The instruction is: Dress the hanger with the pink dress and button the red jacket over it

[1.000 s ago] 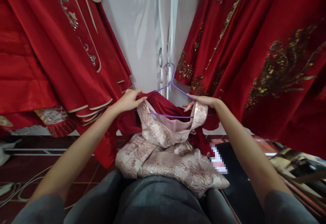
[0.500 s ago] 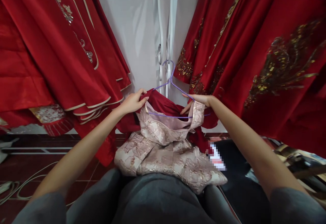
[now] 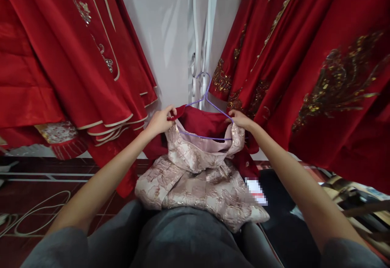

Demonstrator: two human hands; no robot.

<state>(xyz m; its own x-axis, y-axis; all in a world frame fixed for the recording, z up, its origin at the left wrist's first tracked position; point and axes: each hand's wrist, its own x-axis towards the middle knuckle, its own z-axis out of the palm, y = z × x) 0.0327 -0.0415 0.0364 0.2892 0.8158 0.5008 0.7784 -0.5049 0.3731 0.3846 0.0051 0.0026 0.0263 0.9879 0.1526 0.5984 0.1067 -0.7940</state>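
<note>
A pink brocade dress (image 3: 195, 192) with gold threads lies over my lap, its top spread on a purple wire hanger (image 3: 208, 93). Behind its neckline is a dark red garment (image 3: 198, 120) at the hanger's arms. My left hand (image 3: 162, 120) is closed on the red garment's edge by the left shoulder of the dress. At the opposite shoulder my right hand (image 3: 241, 120) pinches the red garment beside the hanger's arm. Some of its fingertips are hidden behind the cloth.
Red embroidered gowns hang on the left (image 3: 79, 68) and on the right (image 3: 292, 68). White cabinet doors (image 3: 164, 44) stand between them. A pale cable (image 3: 45, 215) lies on the dark red tiled floor. Beside my right leg is a black surface (image 3: 286, 215) with a white tag (image 3: 256, 190).
My right hand has drawn its fingers together on the red cloth. The red garment is now spread wider between both hands, and my left hand has folded its edge over.
</note>
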